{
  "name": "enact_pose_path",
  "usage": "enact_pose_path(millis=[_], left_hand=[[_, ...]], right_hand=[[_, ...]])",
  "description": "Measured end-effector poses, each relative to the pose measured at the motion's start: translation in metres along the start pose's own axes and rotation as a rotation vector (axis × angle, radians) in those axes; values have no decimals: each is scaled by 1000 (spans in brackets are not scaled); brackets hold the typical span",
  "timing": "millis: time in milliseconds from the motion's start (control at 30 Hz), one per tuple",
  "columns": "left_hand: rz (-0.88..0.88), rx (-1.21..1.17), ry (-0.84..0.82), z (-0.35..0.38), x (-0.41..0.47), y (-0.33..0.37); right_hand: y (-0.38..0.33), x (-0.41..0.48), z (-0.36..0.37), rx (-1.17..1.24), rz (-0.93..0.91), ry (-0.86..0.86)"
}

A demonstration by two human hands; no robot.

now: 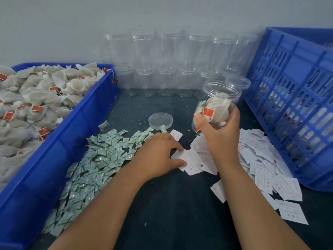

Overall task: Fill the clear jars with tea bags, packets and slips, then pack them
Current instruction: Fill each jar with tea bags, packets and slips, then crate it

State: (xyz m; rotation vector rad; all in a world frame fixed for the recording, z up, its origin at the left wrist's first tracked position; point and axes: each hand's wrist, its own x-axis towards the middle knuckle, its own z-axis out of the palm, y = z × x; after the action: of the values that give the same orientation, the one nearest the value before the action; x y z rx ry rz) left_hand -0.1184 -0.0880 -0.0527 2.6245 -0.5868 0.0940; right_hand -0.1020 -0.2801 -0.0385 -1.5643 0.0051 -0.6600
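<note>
Dark tabletop (pixel 171 204) under both forearms. Off beyond the left hand (pixel 158 156), a long blue tray (pixel 59 150) heaped with tea bags (pixel 36 98), its near and left ends cut off by the frame. Just past the right hand (pixel 219 136), a slatted blue crate (pixel 292 98), also cut off; something shows through the slots, too blurred to name. Straight ahead of both hands, empty clear jars (pixel 167 56) stacked two high against the wall, outlines faint.

Green-and-white packets (pixel 93 166) spill from the left hand back toward the tray. White slips (pixel 259 159) lie spread under and around the right wrist, print unreadable.

Right hand is wrapped around a tilted, lidless jar (pixel 221 98) lifted off the tabletop, tea bags inside, the jar's lower part hidden by the fingers. Left hand is palm down, fingertips on the nearest slips; whether it's pinching one, can't tell. A loose lid (pixel 160 120) sits just ahead of the left hand, and another lid (pixel 237 82) peeks out behind the held jar.
</note>
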Motion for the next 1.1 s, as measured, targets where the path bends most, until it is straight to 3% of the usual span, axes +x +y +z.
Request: enact_pose_path(millis=[300,433,600,767,967,1033,1100], left_hand=[[-128,-292,-92,2,0,-2],[-34,-129,-97,0,2,-3],[93,-45,55,-1,1,-4],[-164,-551,171,-17,1,-5],[-407,-961,277,-42,0,-21],[-373,-1243,364,-53,-2,-27],[-187,-1538,429,-64,-6,-27]], right_hand=[[2,-7,7,13,8,-123],[2,-9,8,-40,-8,-178],[4,-9,8,-74,-5,-211],[3,-9,6,-88,-11,-219],[4,-11,7,-40,6,-241],[3,-12,6,-58,10,-297],[2,-14,5,-143,-15,-411]])
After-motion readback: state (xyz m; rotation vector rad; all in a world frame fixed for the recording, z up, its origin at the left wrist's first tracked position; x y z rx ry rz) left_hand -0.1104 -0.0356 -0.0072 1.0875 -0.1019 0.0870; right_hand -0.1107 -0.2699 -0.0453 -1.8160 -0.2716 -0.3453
